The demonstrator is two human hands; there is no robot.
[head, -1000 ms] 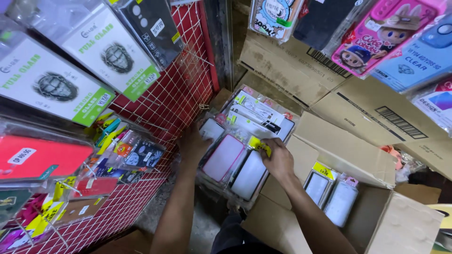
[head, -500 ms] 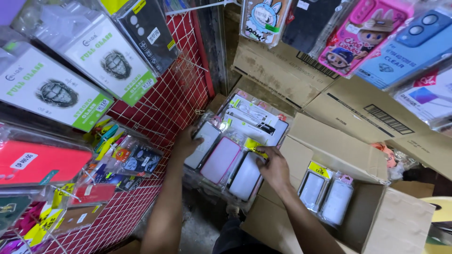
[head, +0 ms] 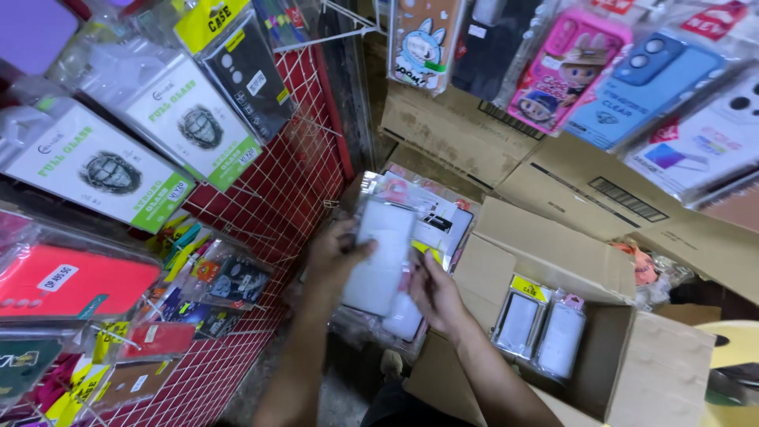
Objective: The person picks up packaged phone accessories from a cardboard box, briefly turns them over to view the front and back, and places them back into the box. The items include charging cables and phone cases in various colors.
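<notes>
Above stack of packets (head: 431,225), between both hands: white phone case (head: 379,257), long axis upright, slightly tilted; left hand (head: 332,257) grips left edge, nearer; right hand (head: 435,292) closed on lower right edge; open cardboard box (head: 553,261) just right.

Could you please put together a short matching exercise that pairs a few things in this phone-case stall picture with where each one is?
Things:
1. white phone case
2. two packaged clear cases
3. black case in a yellow-topped packet
4. pink cartoon case

Places:
A. hanging overhead at the upper right
B. held between the left hand and the right hand
C. hung high on the red wire grid
D. standing inside the open cardboard box

Pairs: 1-B, 2-D, 3-C, 4-A
</notes>
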